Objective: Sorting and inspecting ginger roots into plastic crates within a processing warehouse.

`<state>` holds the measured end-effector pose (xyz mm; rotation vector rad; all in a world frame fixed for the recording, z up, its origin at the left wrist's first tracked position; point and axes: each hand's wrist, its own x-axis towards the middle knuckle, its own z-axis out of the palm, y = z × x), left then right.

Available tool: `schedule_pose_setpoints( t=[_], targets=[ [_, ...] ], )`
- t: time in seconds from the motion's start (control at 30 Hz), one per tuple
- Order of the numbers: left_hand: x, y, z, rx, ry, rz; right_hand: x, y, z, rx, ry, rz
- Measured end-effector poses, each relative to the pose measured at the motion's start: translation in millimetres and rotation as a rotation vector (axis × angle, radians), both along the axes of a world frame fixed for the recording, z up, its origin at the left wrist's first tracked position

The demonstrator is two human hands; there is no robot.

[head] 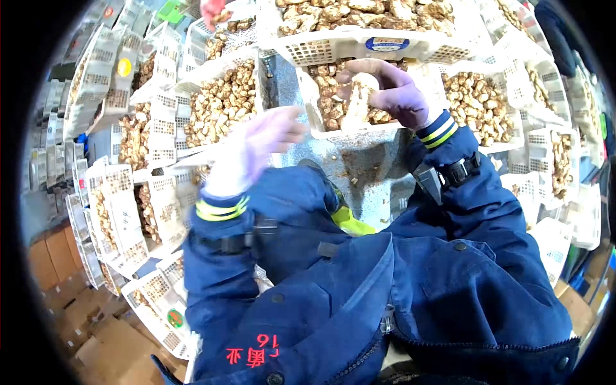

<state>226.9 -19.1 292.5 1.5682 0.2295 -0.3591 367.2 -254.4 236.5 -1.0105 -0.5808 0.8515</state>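
Note:
My right hand (402,94) curls its thumb and fingers around a pale, thick-stemmed mushroom (360,98), probably a matsutake. It is held over a white plastic basket (332,133) of brown-and-white mushrooms (331,109) between my knees and the stack ahead. Blurred by motion, my left hand (260,139) reaches toward the middle with its fingers spread, and nothing shows in it. Just beyond that hand stands another white basket (262,86) full of small mushrooms (221,108).
A raised basket (332,48) heaped with larger mushrooms (365,14) overhangs the far side. More filled baskets (510,120) crowd the right, and stacked ones (163,211) the left. Another person's hand (211,12) is at the top left. Cardboard (115,337) covers the lower-left floor.

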Motion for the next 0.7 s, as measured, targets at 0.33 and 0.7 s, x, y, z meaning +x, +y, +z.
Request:
schedule_pose_setpoints(
  t=[0.33, 0.7],
  targets=[
    [52.7, -75.1, -76.0, -0.189, 0.044, 0.081, 17.8, -7.5, -47.3, -0.46, -0.211, -0.277],
    [56.9, -93.5, -74.8, 0.717, -0.39, 0.151, 0.1, -12.3, -45.0, -0.482, -0.74, -0.24]
  ],
)
